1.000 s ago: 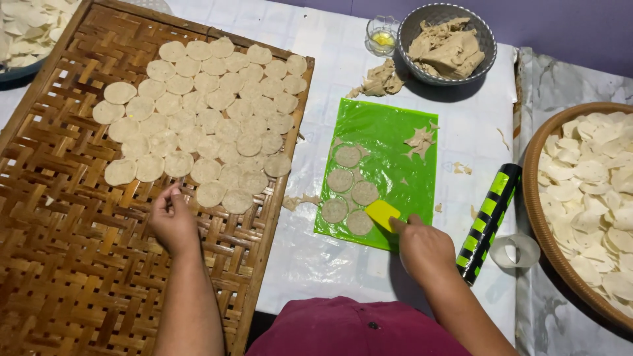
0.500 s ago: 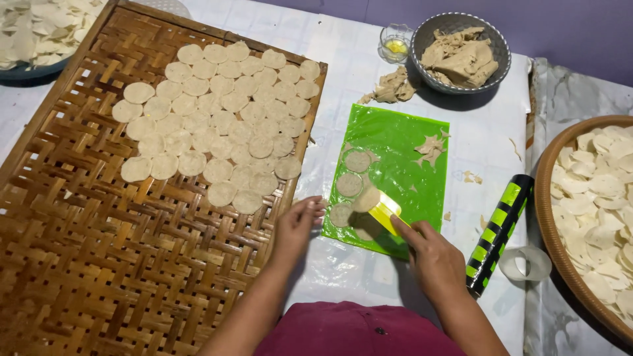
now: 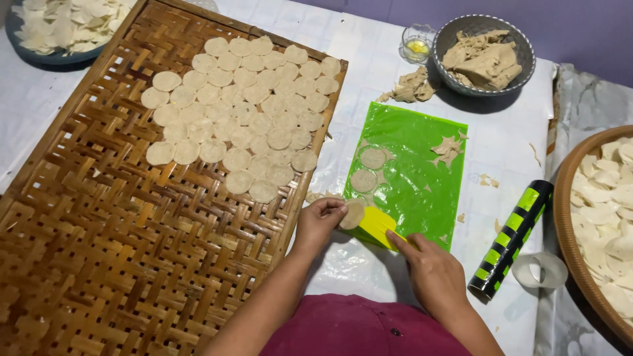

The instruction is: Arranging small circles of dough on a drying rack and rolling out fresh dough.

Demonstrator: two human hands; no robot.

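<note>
Beside the woven tray [image 3: 99, 250], the left hand [image 3: 320, 221] pinches a dough disc [image 3: 352, 214] at its fingertips, lifting it off the yellow scraper [image 3: 377, 226] just to its right, whose far end the right hand [image 3: 428, 267] grips on the green sheet [image 3: 422, 165].

Left hand [image 3: 318, 221] lifts a dough disc [image 3: 352, 214] off the yellow scraper [image 3: 378, 226].
</note>
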